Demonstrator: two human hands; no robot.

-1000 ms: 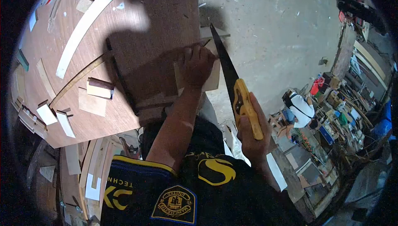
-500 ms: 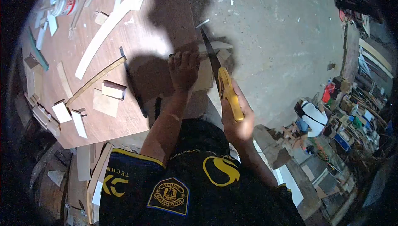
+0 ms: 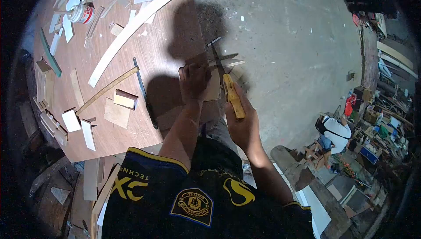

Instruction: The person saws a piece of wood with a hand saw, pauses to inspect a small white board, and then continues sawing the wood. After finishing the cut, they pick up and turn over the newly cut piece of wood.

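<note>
My right hand (image 3: pixel 243 122) is closed around the yellow handle of a handsaw (image 3: pixel 233 97). Its dark blade points away from me, beyond the table's right edge, and runs across a thin pale wooden strip (image 3: pixel 234 63). Whether the teeth are in the wood cannot be made out. My left hand (image 3: pixel 194 81) lies in shadow at the table edge, its fingers curled over a light wooden piece (image 3: pixel 213 88) that juts out past the edge. How the strip and this piece meet is hidden by the hand and shadow.
On the brown table (image 3: pixel 162 32) lie a long curved white strip (image 3: pixel 136 28), a dark hacksaw blade-like bar (image 3: pixel 141 83), a wooden stick (image 3: pixel 107 87), a small block (image 3: pixel 125 100) and a glue tub (image 3: pixel 82 14). Another person (image 3: pixel 335 132) crouches on the right near scattered tools.
The saw and my right hand have moved forward and left relative to the wood. My left hand stays on the piece. The whole view has shifted slightly.
</note>
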